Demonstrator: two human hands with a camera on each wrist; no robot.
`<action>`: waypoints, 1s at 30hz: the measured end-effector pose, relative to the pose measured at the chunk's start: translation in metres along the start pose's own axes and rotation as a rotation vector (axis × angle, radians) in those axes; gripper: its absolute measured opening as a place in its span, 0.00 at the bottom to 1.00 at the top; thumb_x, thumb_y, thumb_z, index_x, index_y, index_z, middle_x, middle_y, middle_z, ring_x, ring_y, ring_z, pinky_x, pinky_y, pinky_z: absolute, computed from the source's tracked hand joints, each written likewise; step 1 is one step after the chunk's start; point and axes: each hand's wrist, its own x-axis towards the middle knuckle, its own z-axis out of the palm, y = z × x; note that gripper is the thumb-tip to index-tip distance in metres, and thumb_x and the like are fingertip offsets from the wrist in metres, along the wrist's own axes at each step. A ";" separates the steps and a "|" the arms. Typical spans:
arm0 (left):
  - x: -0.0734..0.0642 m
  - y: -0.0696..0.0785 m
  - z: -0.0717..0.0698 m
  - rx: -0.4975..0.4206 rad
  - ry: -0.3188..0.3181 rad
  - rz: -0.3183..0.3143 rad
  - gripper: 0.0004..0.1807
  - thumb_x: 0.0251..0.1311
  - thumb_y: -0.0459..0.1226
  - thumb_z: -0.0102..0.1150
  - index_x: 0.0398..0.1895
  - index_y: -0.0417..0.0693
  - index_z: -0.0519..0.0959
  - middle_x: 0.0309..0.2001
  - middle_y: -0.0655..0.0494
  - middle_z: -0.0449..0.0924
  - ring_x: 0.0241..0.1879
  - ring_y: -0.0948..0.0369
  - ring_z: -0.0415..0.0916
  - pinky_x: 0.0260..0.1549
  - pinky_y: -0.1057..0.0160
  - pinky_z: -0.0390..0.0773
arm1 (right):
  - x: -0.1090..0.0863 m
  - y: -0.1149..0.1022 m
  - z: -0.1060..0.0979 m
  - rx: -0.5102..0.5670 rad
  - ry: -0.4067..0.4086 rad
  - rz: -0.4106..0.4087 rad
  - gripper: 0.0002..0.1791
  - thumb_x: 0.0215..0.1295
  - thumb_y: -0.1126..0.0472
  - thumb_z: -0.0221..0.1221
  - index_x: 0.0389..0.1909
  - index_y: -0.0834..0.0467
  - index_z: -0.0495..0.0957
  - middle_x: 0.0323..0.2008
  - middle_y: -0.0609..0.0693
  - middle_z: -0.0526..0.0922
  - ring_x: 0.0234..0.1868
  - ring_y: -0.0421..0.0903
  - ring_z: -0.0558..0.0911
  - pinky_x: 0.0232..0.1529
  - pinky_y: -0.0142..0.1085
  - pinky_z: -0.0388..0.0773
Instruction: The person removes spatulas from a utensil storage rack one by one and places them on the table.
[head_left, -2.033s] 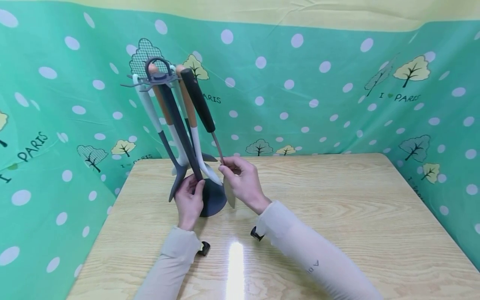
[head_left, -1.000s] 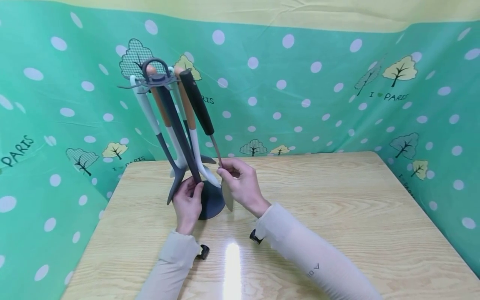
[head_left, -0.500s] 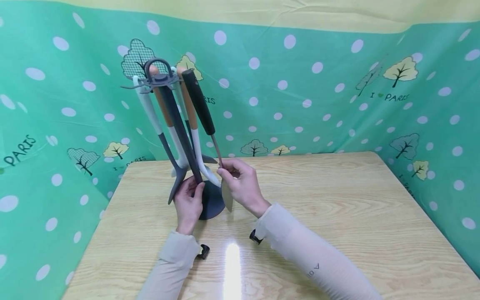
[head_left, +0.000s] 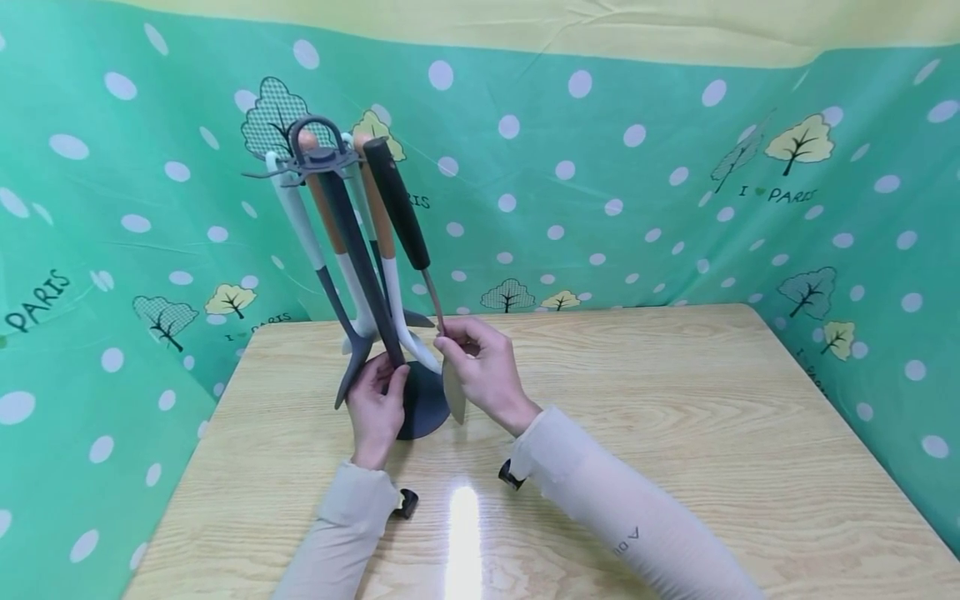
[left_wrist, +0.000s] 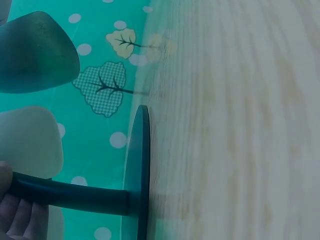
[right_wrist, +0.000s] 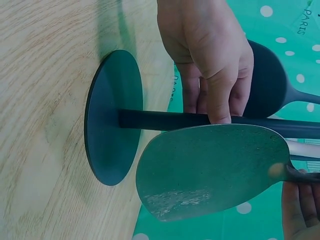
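Observation:
My left hand [head_left: 377, 408] grips the dark pole [head_left: 352, 242] of a utensil stand low down, just above its round base [head_left: 426, 408]. In the left wrist view, the base [left_wrist: 145, 175] lies flat along the tabletop. My right hand [head_left: 487, 367] pinches the thin metal neck of a spatula [head_left: 397, 200]. Its black handle leans up to the stand's hooked top ring [head_left: 321, 158]. The wide metal blade [right_wrist: 210, 170] hangs in front of the pole in the right wrist view. Around the pole hang a white-handled dark utensil [head_left: 296, 208] and wooden-handled white ones [head_left: 377, 208].
A light wood table [head_left: 637, 433] extends to the right and in front of the stand. Green dotted cloth [head_left: 600, 167] with tree prints hangs behind and at both sides. A bright light reflection [head_left: 464, 542] lies on the near tabletop.
The head view has shifted slightly since two seconds ago. Both hands, the stand and the spatula keep practically the same positions, with the same holds.

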 end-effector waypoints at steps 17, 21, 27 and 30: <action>0.001 0.004 -0.002 0.000 -0.013 -0.052 0.12 0.56 0.23 0.61 0.44 0.26 0.78 0.37 0.33 0.80 0.38 0.45 0.79 0.40 0.69 0.78 | 0.000 0.017 -0.001 -0.002 0.017 -0.005 0.06 0.62 0.70 0.61 0.39 0.64 0.81 0.34 0.56 0.83 0.33 0.48 0.82 0.39 0.42 0.81; 0.002 0.005 -0.002 -0.010 -0.016 -0.084 0.11 0.56 0.23 0.61 0.43 0.26 0.79 0.38 0.33 0.81 0.38 0.46 0.79 0.40 0.70 0.78 | 0.000 0.028 -0.001 -0.003 0.022 -0.003 0.06 0.63 0.66 0.62 0.39 0.60 0.82 0.35 0.50 0.84 0.34 0.42 0.82 0.40 0.36 0.81; 0.005 0.007 -0.004 -0.047 -0.010 -0.154 0.11 0.55 0.23 0.63 0.42 0.25 0.79 0.38 0.33 0.81 0.38 0.45 0.79 0.39 0.71 0.79 | -0.001 0.028 -0.004 0.013 0.022 -0.003 0.06 0.63 0.65 0.62 0.39 0.60 0.82 0.36 0.51 0.84 0.35 0.43 0.83 0.41 0.35 0.81; 0.005 0.010 -0.005 -0.039 -0.012 -0.177 0.11 0.55 0.24 0.63 0.42 0.26 0.80 0.39 0.33 0.81 0.39 0.45 0.79 0.39 0.71 0.79 | -0.002 0.021 -0.006 0.006 0.020 0.002 0.05 0.62 0.68 0.62 0.39 0.62 0.82 0.36 0.54 0.84 0.35 0.47 0.83 0.41 0.37 0.81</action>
